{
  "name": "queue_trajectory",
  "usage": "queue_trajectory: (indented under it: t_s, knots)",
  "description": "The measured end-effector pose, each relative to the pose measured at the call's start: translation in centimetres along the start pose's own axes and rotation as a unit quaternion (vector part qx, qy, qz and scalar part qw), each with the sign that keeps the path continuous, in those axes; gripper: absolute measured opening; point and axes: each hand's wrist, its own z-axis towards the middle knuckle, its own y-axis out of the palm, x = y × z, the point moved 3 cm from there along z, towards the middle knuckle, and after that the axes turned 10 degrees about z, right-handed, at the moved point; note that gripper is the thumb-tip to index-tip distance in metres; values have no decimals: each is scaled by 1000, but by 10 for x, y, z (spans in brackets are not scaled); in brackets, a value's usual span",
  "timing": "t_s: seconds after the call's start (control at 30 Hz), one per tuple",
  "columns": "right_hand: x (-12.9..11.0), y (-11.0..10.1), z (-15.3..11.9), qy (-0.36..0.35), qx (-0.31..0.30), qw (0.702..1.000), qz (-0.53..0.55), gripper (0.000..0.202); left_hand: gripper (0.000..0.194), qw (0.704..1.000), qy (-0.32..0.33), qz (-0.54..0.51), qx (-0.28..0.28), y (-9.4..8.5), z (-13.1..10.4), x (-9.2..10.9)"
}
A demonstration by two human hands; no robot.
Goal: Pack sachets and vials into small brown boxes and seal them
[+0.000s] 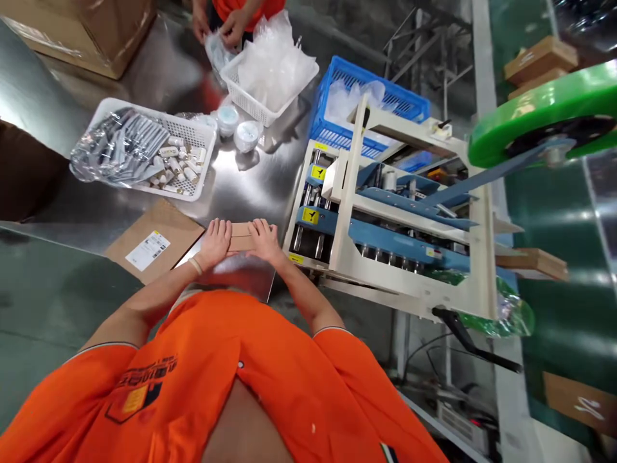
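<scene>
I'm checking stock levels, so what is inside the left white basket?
The left white basket holds long grey pieces, partly under clear plastic, with small white cylinders beside them. What lies beneath these piles is covered, so I cannot tell how deep they go.

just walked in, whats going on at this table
A person in orange holds a small cardboard box by the near edge of a metal table, left hand at one end, right hand at the other. A labelled carton lies beside the left hand. Across the table, a co-worker's hands handle clear plastic next to a white basket heaped with it. A roller machine stands to the right.
</scene>
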Motion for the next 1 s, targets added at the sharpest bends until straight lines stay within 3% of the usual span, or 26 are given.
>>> queue_trajectory:
  t_s: [0.13,0.3,0.43,0.5,0.57,0.63,0.73,0.87,1.0]
  knots:
    - [8,7,1,-23,15,999,16,112,100,1000,-5,24,4,-1,2,1]
    - [18,22,9,-59,34,996,58,117,104,997,10,74,-33,-1,-2,1]
    - [37,40,12,-25,131,981,139,122,100,993,18,106,-56,1,12,-9]
    - [49,53,8,70,223,956,177,125,102,993,20,110,-38,-5,44,-15]
    - [55,72,0,183,285,920,197,121,104,994,21,108,-11,-15,90,-17]
    - [52,95,-8,252,277,905,201,103,105,994,37,105,10,-25,142,-12]
    - [40,127,-13,256,206,926,185,72,104,990,90,101,24,-33,211,10]
    - [38,148,-13,242,178,942,152,60,101,982,162,88,31,-24,278,61]
    - [44,154,-14,244,193,940,141,54,109,977,208,30,23,-10,320,141]
